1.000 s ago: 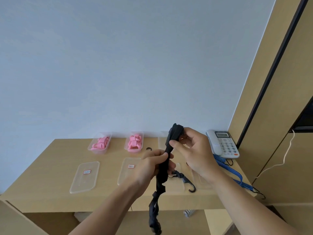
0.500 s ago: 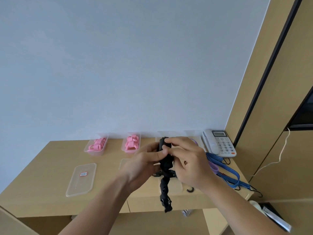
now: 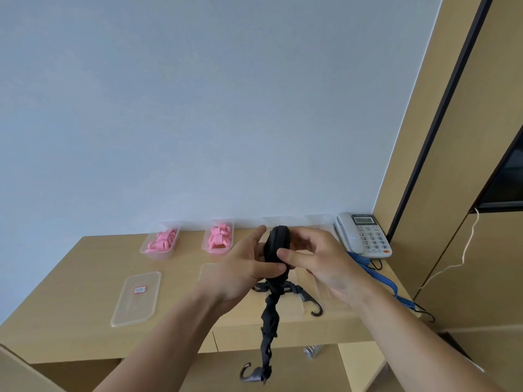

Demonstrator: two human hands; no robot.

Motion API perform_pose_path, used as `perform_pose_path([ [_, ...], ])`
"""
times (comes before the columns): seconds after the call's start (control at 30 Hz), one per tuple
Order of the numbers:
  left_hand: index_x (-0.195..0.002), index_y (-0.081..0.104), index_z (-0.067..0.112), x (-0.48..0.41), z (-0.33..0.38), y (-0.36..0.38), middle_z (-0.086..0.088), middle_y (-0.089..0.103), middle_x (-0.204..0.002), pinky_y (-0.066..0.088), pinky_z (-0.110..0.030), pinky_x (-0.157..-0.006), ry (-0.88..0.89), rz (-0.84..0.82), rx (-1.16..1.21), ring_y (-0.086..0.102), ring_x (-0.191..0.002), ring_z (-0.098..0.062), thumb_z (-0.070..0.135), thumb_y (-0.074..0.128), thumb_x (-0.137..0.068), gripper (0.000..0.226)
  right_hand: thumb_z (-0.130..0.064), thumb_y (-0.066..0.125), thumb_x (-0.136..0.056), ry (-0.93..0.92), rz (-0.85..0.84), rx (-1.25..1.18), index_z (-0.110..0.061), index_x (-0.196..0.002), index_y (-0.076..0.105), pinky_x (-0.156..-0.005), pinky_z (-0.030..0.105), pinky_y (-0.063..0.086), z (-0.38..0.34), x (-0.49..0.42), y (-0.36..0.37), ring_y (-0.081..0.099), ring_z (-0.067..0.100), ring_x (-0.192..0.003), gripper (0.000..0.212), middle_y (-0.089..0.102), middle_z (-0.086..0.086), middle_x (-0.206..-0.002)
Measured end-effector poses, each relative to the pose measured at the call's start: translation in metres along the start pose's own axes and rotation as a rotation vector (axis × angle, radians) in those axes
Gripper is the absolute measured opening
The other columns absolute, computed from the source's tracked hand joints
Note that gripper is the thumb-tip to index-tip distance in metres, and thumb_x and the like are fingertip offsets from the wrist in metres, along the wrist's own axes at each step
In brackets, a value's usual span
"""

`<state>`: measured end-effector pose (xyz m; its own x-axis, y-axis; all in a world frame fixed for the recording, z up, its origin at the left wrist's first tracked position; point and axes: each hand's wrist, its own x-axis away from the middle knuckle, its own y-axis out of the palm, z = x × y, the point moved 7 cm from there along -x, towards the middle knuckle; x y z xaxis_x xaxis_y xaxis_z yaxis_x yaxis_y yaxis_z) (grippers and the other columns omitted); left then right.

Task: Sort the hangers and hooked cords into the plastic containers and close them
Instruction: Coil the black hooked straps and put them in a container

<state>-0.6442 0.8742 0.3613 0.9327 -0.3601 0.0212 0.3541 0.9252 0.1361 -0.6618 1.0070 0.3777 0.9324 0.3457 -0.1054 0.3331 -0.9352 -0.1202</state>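
Left container and second container side by side at rear of bench, against wall, hangers inside. One lid before each, second lid partly behind left hand. Phone rear right, strap along right edge. Coiled cord between both hands, right hand opposite, tail hanging past front edge. Loose cord on bench beneath.

- The left grip and the right grip hold a black hooked cord between them above the table, its upper part wound into a coil.
- Its free end hangs below the table edge and ends in a hook.
- 2 open containers of pink hangers stand by the wall.
- A clear lid lies in front of the left one.
- A blue cord lies beside a telephone.
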Motion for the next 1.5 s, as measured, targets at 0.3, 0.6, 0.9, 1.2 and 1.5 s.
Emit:
perform_pose_path([
  [0.3,-0.132,0.060,0.004,0.007,-0.015,0.014,-0.024,0.071,-0.115,0.056,-0.037,-0.079,-0.070,0.002,0.222,0.070,-0.098,-0.031,0.029,0.068,-0.091,0.049,-0.003,0.071,-0.088,-0.030,0.168,-0.212,-0.019,-0.104,0.073,-0.055,0.011,0.050,-0.007,0.003,-0.012,0.072,0.007,-0.082,0.023,0.077,0.004,-0.100],
  [0.6,-0.125,0.066,0.005,0.014,-0.042,0.021,-0.023,0.074,-0.106,0.047,-0.031,-0.055,-0.158,0.010,0.176,0.065,-0.064,-0.030,0.042,0.054,-0.105,0.044,0.004,0.072,-0.084,-0.195,0.328,-0.061,-0.018,-0.105,0.072,-0.082,0.024,0.056,-0.018,0.001,-0.025,0.072,0.013,-0.094,0.031,0.077,0.000,-0.099],
  [0.9,-0.122,0.067,0.000,0.016,-0.051,0.018,-0.006,0.056,-0.069,0.047,-0.031,-0.058,-0.120,0.119,0.056,0.048,-0.054,-0.021,0.016,0.053,-0.107,0.026,-0.004,0.072,-0.082,-0.308,0.413,-0.014,-0.024,-0.108,0.068,-0.078,0.025,0.057,-0.019,0.000,-0.036,0.071,0.010,-0.094,0.034,0.075,-0.006,-0.098],
  [1.2,-0.107,0.068,0.001,0.011,-0.047,0.016,-0.003,0.060,-0.071,0.039,-0.027,-0.047,-0.130,0.211,0.029,0.047,-0.049,-0.019,0.015,0.052,-0.107,0.022,-0.007,0.068,-0.083,-0.432,0.442,0.091,-0.020,-0.120,0.058,-0.088,0.039,0.058,-0.023,0.005,-0.030,0.068,0.022,-0.102,0.041,0.070,-0.004,-0.108],
  [1.5,-0.107,0.067,-0.009,0.013,-0.053,0.025,-0.010,0.051,-0.069,0.052,-0.033,-0.061,-0.126,0.153,0.071,0.047,-0.058,-0.022,0.015,0.066,-0.097,0.026,-0.001,0.067,-0.084,-0.589,0.485,0.216,-0.022,-0.124,0.056,-0.092,0.036,0.055,-0.035,0.013,-0.033,0.066,0.021,-0.104,0.046,0.066,-0.009,-0.108],
])
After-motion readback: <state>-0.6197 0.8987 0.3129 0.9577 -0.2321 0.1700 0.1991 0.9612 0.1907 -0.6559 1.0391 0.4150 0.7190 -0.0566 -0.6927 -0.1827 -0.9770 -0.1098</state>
